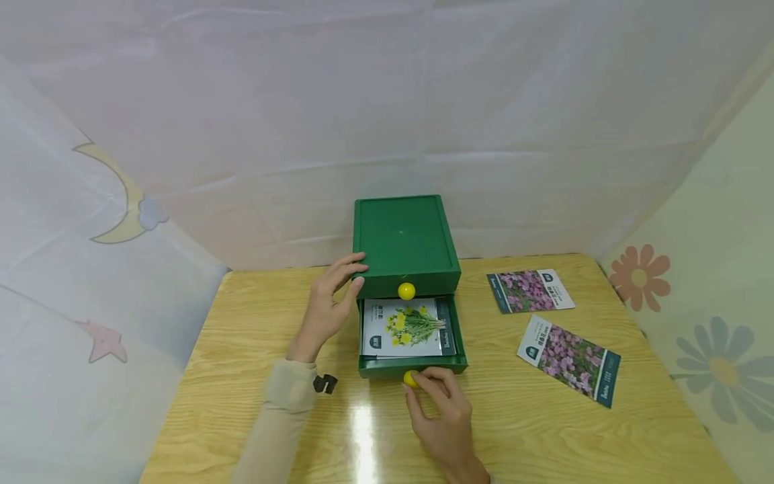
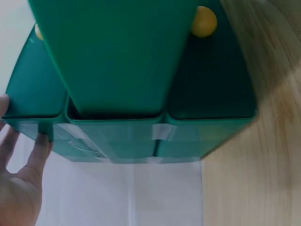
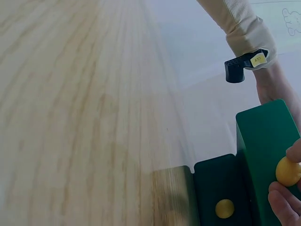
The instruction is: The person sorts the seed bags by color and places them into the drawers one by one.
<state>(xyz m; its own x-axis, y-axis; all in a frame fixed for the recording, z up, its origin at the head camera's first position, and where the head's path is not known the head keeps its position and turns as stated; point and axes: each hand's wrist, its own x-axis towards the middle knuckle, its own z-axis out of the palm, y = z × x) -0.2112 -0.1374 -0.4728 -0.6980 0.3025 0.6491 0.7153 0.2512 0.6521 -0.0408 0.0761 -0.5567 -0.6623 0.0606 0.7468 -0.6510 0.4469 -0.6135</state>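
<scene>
A green drawer cabinet stands on the table, its middle drawer pulled out. In the head view my right hand pinches that drawer's yellow knob between thumb and fingers; the right wrist view shows the fingertips on the same knob. Over the cabinet's upper left edge rests my left hand, fingers on the top and thumb near the front corner. A seed packet with yellow flowers lies face up inside the drawer, apparently over another one.
Two seed packets with pink flowers, an upper one and a lower one, lie on the wooden table right of the cabinet. Another drawer's yellow knob sticks out above the drawer. Behind the table hangs a pale cloth.
</scene>
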